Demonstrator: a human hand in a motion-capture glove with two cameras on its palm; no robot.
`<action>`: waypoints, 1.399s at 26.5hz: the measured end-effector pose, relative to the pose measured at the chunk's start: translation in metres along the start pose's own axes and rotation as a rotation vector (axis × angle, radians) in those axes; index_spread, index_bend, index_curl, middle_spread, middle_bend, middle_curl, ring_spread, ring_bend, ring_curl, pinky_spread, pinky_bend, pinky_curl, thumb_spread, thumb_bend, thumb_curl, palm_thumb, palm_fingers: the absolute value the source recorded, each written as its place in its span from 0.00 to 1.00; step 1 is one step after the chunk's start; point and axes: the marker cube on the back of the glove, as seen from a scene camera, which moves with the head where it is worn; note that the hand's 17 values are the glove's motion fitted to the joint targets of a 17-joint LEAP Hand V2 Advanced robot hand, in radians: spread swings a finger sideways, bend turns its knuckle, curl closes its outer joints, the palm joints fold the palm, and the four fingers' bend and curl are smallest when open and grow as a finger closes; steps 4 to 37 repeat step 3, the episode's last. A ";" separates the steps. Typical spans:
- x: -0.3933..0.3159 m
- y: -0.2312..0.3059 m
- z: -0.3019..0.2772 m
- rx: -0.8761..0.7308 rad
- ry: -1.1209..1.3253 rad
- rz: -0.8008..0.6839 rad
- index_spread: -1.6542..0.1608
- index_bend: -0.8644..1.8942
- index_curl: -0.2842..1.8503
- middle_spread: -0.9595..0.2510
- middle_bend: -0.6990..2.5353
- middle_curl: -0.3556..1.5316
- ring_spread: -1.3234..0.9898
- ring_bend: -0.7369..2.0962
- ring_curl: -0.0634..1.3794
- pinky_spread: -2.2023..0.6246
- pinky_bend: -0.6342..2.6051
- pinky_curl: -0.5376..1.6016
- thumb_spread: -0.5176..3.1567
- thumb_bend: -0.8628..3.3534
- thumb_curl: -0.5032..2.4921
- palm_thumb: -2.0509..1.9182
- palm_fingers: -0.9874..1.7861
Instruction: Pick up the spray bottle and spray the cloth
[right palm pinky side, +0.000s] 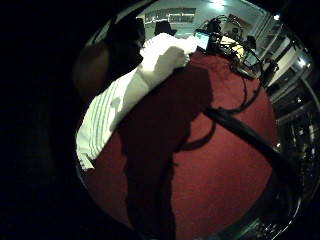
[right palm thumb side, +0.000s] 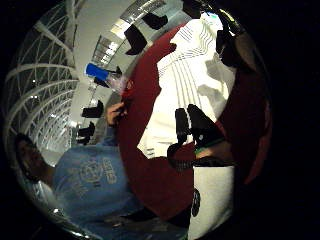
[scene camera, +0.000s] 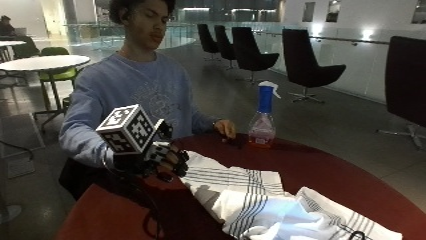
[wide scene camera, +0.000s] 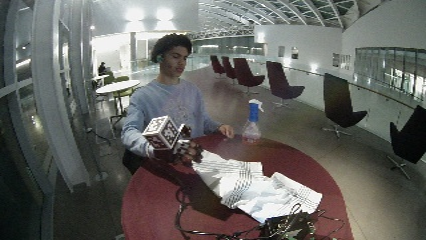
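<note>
A round dark red table (scene camera: 346, 170) carries everything. Across its middle lies a white cloth (scene camera: 266, 200) with thin dark stripes, rumpled, its long axis running from the near edge by the gloved hand out toward the far side of the table; the end nearest the hand lies flatter, the far end is bunched in folds. In the thumb side palm view the cloth (right palm thumb side: 195, 80) spreads over the red surface close under the palm.

The spray bottle (scene camera: 262, 120) stands upright near the table's edge on the person's left, well apart from the gloved hand. Its long axis is vertical: a clear body with reddish liquid low down, a blue neck, and a white trigger head on top whose nozzle points away from the person.

The gloved right hand (scene camera: 160, 159) hovers just above the table at the cloth's near corner, fingers loosely curled downward and holding nothing; whether they touch the cloth cannot be told. The bare left hand (scene camera: 225, 128) rests on the table just beside the bottle, not gripping it.
</note>
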 end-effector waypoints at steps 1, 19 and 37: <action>0.004 0.002 -0.001 0.002 0.006 0.006 0.75 0.38 0.31 0.73 0.33 0.43 0.55 0.40 0.30 0.86 0.23 0.33 0.43 0.20 0.33 0.71 0.66; 0.009 0.003 -0.002 0.006 0.012 0.013 0.75 0.38 0.32 0.73 0.33 0.43 0.55 0.40 0.30 0.86 0.23 0.33 0.43 0.20 0.33 0.71 0.66; 0.009 0.003 -0.002 0.006 0.012 0.013 0.75 0.38 0.32 0.73 0.33 0.43 0.55 0.40 0.30 0.86 0.23 0.33 0.43 0.20 0.33 0.71 0.66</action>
